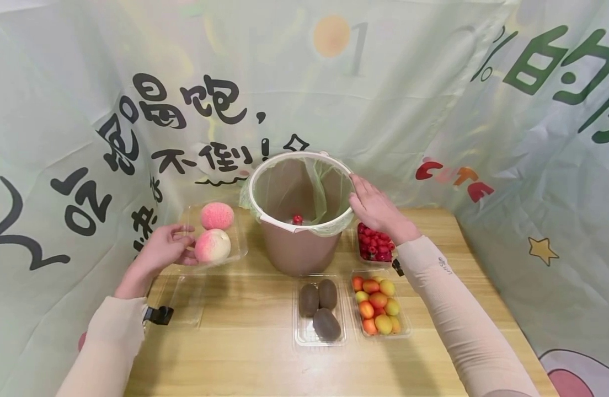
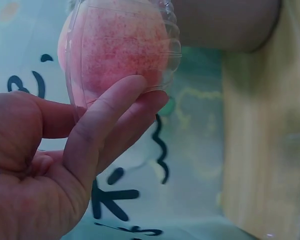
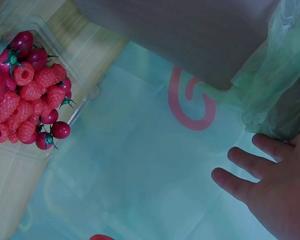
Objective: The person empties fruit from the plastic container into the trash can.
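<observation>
1. My left hand (image 1: 165, 248) has its grip curled on the near edge of the clear peach tray (image 1: 237, 251), fingers pressed to the plastic beside the front peach (image 1: 212, 245), at the worktop's (image 1: 245, 353) left.
2. My right hand (image 1: 376, 209) lies flat, fingers apart, on the rim of the lined bin (image 1: 299, 248), holding nothing.
3. To do this well, I judge I should brace the bin firmly and lift the tray level, since round peaches roll.

Both arms wear snug pale-peach sleeves to the wrist; small black clips sit under each sleeve; hands bare.
</observation>
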The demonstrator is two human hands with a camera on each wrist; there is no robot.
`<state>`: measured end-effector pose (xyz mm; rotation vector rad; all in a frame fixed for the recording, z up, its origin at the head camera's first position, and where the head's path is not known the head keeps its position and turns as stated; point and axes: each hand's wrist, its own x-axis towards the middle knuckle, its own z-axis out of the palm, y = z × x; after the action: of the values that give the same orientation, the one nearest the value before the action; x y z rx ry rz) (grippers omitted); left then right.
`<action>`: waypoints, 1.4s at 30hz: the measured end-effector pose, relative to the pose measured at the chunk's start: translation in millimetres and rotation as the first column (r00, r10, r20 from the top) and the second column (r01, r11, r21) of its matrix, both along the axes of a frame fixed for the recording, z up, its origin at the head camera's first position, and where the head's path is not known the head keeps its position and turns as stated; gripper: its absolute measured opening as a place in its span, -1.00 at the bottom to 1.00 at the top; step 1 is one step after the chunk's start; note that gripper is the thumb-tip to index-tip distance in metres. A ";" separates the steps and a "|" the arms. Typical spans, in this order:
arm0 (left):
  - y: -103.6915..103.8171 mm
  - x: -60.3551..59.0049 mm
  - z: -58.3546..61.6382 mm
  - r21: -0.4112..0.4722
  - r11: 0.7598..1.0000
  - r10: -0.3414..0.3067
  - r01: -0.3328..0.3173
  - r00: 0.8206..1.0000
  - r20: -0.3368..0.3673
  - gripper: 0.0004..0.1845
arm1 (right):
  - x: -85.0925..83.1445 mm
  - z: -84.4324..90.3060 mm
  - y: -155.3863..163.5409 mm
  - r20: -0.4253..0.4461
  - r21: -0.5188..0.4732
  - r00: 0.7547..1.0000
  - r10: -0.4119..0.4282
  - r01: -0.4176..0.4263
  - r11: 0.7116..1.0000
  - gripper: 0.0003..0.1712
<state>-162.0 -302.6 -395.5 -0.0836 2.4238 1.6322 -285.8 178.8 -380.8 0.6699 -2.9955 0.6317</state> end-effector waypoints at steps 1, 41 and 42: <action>1.0 -2.2 4.7 -0.001 1.000 0.001 -0.001 1.000 -0.003 -0.45 | 0.2 0.1 0.2 0.003 0.001 1.000 -0.001 0.001 1.000 -0.18; 60.4 -89.0 105.0 -0.064 0.998 -0.018 0.013 0.998 -0.068 -0.50 | 1.1 2.1 1.3 0.009 -0.003 1.000 0.009 -0.009 1.000 -0.19; 63.8 -90.9 106.5 -0.063 0.998 -0.021 0.017 0.997 -0.071 -0.50 | 1.2 2.3 1.2 0.010 -0.003 1.000 0.007 -0.007 1.000 -0.19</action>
<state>-252.9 -238.9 -289.0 -0.0121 2.5219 1.5776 -284.6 180.1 -378.5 0.6798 -3.0025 0.6414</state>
